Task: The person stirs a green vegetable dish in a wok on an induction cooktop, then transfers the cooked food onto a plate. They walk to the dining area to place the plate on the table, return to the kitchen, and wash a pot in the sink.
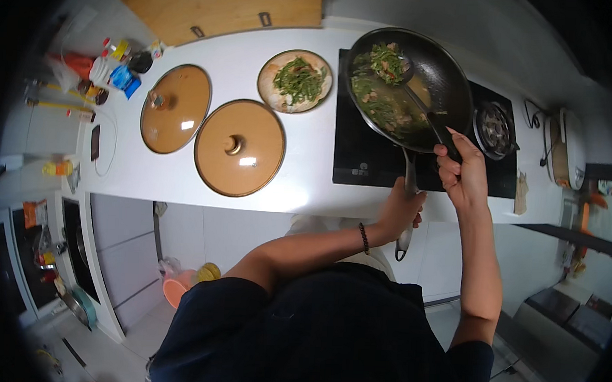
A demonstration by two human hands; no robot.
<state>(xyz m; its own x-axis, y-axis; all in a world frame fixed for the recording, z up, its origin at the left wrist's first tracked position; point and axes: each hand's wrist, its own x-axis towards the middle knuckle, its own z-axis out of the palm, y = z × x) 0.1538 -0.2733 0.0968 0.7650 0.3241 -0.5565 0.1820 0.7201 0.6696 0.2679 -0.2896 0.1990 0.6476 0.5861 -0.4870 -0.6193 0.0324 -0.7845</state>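
My left hand is wrapped around the metal handle of a dark wok, which is tilted over the black cooktop. In my right hand is the black handle of a ladle. The ladle's bowl, inside the wok, is heaped with green vegetables and small pieces that look like meat. More of the same food lies in brothy liquid along the wok's left side. Left of the wok, a round plate holds a mound of the green food.
Two glass pot lids lie on the white counter at left. Beyond them are a phone with a cable and several bottles and packets. A pan support and a white appliance stand to the right.
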